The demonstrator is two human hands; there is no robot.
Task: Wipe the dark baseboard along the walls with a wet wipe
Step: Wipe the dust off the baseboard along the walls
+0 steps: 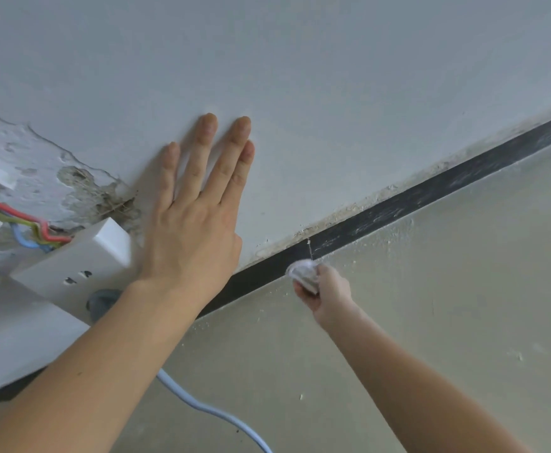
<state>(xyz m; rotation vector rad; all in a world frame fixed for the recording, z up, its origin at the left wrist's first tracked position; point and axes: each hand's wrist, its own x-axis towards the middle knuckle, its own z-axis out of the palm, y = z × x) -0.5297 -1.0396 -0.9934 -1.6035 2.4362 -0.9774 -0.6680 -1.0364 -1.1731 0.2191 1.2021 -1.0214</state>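
Right hand [325,294] has the wet wipe [303,276] bunched tight in its fingers, pressed on the dark baseboard [398,204] by the floor — soft, limp stuff, best held wadded. Left hand [190,223] lies flat on the wall [333,76] — fingers straight.

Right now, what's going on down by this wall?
A person is wiping the dark baseboard: the right hand grips a wet wipe pressed against the strip. The left hand lies flat on the wall above, fingers straight. Past the wipe, the strip looks streaked with dust. A white socket with exposed wires sits at left.
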